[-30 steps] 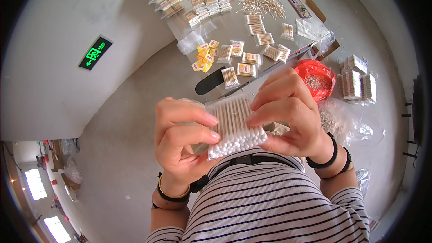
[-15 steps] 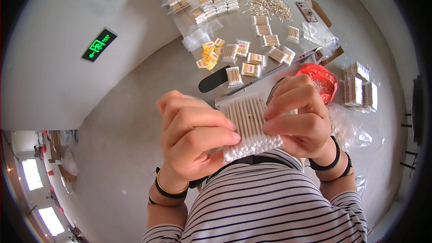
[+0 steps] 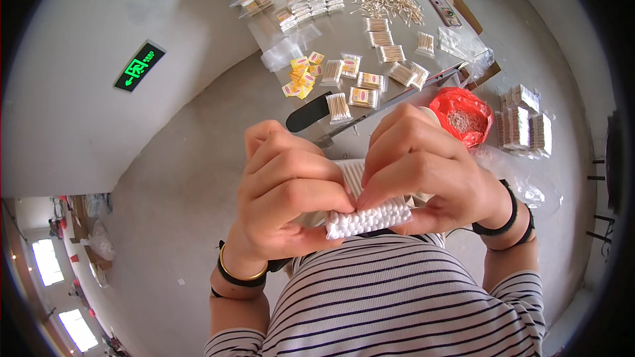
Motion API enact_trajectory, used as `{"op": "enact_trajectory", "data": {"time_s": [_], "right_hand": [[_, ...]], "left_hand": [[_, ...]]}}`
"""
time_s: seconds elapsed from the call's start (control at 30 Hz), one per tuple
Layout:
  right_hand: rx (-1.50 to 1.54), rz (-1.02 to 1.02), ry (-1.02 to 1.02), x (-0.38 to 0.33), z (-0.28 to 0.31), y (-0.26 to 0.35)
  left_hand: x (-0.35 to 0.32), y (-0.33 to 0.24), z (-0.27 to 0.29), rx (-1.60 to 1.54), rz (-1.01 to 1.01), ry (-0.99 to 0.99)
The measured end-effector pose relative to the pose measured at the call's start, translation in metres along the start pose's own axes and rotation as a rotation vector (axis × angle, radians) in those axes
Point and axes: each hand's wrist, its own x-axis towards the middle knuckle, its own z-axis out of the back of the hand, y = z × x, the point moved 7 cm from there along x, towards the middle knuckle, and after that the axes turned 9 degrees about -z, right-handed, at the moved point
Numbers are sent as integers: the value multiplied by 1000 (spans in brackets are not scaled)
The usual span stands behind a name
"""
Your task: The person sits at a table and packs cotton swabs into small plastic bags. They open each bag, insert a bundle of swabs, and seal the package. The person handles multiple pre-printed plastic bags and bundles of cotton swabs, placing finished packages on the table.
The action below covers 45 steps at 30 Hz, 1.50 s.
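Observation:
A clear bag packed with cotton swabs (image 3: 370, 219) is held in front of my striped top, its white tips turned up toward me. My left hand (image 3: 288, 188) grips its left side, with bent fingers and the thumb beneath. My right hand (image 3: 423, 168) pinches the other side, fingertips almost touching the left ones at the upper edge. Both hands cover most of the swab sticks. Beyond them, at the table's near edge, lie an uncarded swab pack (image 3: 339, 108), a carded swab pack (image 3: 364, 97) and a black flat strip (image 3: 308, 114).
On the metal table (image 3: 347, 36) are yellow cards (image 3: 303, 78), loose swabs (image 3: 390, 3), stacked carded packs (image 3: 314, 1) and a phone (image 3: 444, 11). Right of it hangs a red bag (image 3: 444, 99) of small bits, near stacked swab packs (image 3: 522, 125).
The swab pack has tilted, so its tips face me and its sticks show less. My right hand has moved left across the pack, bringing the fingertips of both hands close together.

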Motion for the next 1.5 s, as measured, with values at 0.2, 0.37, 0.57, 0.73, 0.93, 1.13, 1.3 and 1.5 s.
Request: {"op": "enact_trajectory", "data": {"time_s": [0.2,0.37,0.57,0.73,0.93,1.13,1.3,1.5], "right_hand": [[171,-43,121,6,-6,-3],[278,-87,186,6,-8,-3],[266,-52,181,3,-9,-4],[227,-46,155,1,-8,-4],[86,-14,28,-2,-1,-3],[-147,89,-134,-17,-2,-1],[-288,163,-241,-29,-4,5],[-399,209,-271,-33,-4,9]], "left_hand": [[-9,9,-7,-112,60,77],[-9,13,-13,-201,63,84],[-11,17,-19,-253,31,68],[-12,18,-21,-225,41,29],[-14,10,-16,-9,5,-64],[-11,-5,-17,354,-65,4],[-7,-11,-16,465,-77,93],[-8,-30,-15,570,-99,121]]}}
